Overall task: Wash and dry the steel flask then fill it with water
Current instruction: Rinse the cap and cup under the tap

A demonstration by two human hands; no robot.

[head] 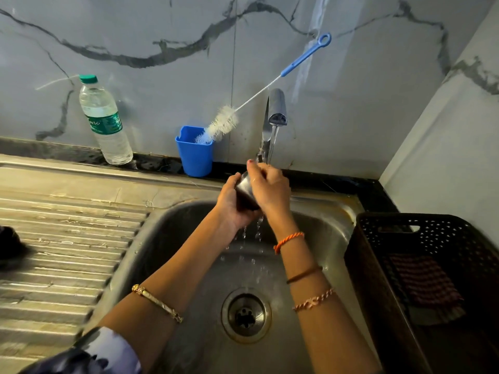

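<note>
Landmark: tap [276, 109], mounted at the back wall above the sink [172, 233], running a thin stream

Item 1, steel flask [244, 191]: held directly below the tap spout, over the basin, tilted; mostly covered by both hands, only a dark wet patch of its side visible. Water falls from it in drops toward the drain [245, 315], below and in front of the tap

Item 2, left hand [232, 205]: wrapped under and around the flask's lower body, just left of the stream

Item 3, right hand [268, 188]: closed over the flask's upper part, beneath the spout; the two hands touch, both clamped on the flask

Item 4, bottle brush [224, 121]: standing in a blue cup [195, 152] left of the tap, handle leaning across in front of the spout

Item 5, plastic water bottle [104, 120]: further left of the tap, against the wall

Item 6, dark basket [378, 265]: right of the tap, holding a checked cloth [424, 279]

Risks, as judged:
- Wet steel and wet fingers: the flask may slip and drop into the basin, denting
- A raised hand may knock the leaning brush handle, tipping brush and cup
- Water deflected off the flask may splash the ledge or reach the cloth, leaving it too damp for drying
- Whether the mouth faces the stream cannot be told; if not, the inside stays unrinsed
</note>
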